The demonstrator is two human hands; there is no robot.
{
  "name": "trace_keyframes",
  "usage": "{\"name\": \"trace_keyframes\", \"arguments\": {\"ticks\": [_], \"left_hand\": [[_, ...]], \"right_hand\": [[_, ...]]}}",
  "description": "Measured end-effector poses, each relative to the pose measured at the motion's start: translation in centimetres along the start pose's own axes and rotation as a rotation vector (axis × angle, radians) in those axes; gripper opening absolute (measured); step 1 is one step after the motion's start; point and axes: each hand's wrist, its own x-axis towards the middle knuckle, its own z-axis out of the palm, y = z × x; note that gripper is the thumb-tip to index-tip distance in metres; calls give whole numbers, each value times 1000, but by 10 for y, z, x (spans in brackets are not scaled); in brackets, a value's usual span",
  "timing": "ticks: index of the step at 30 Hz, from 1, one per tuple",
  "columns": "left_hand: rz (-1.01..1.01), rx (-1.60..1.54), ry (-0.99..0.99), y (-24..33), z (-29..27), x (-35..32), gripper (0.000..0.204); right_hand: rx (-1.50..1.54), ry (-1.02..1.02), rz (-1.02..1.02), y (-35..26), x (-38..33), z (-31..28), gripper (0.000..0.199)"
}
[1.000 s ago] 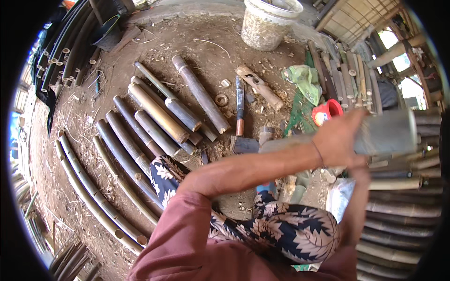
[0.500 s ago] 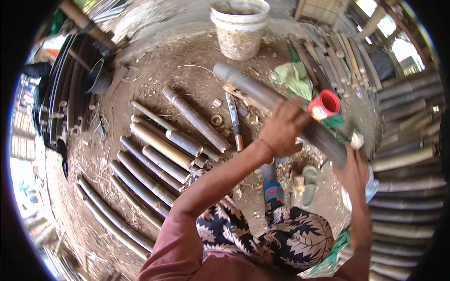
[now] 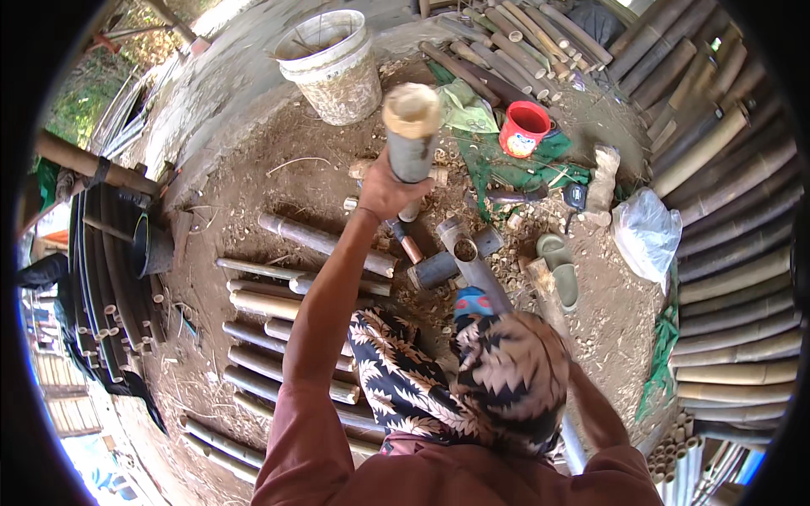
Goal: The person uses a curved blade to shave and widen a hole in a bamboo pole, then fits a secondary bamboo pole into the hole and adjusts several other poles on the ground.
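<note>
My left hand (image 3: 388, 194) grips a dark grey bamboo tube (image 3: 411, 156), held up in front of me. The tube's pale, cut upper end faces toward me. Down beside my right knee goes my right forearm (image 3: 597, 406); the hand is mostly hidden by the patterned cloth over my legs and smeared, so its fingers do not show. Near that knee stands a pale wooden piece (image 3: 542, 285). Below the left hand, a blade tool with a brown handle (image 3: 411, 248) lies by a short dark bamboo piece (image 3: 433, 271).
Several bamboo lengths (image 3: 261, 304) lie at the left, and a big bamboo stack (image 3: 734, 337) lines the right. A white bucket (image 3: 337, 88) stands at the back, a red pail (image 3: 524, 131) right of it. Green sandals (image 3: 558, 266) and a clear plastic bag (image 3: 645, 232) sit at right.
The bamboo tube has swung from lying diagonally across both hands to pointing up in my left hand alone. My right hand has left it and dropped beside my knee. The view has shifted.
</note>
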Motion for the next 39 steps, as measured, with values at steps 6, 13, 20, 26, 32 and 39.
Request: {"name": "trace_keyframes", "arguments": {"ticks": [6,13,20,26,32,39], "left_hand": [[-7,21,-46,0,-18,-5,60],[-40,-148,-207,5,-47,-24,77],[78,-35,-128,22,-50,-33,66],[100,84,-108,31,-18,-42,64],[34,-278,-83,-12,37,-28,64],[-47,-524,-104,-26,39,-22,57]], "right_hand": [[122,90,195,3,-5,83,81],[135,239,223,-47,-86,-31,75],[151,517,-118,-69,-129,-78,76],[169,457,-26,-148,-218,-178,85],[160,339,11,-184,-257,-185,85],[183,337,-55,-180,-232,-169,81]]}}
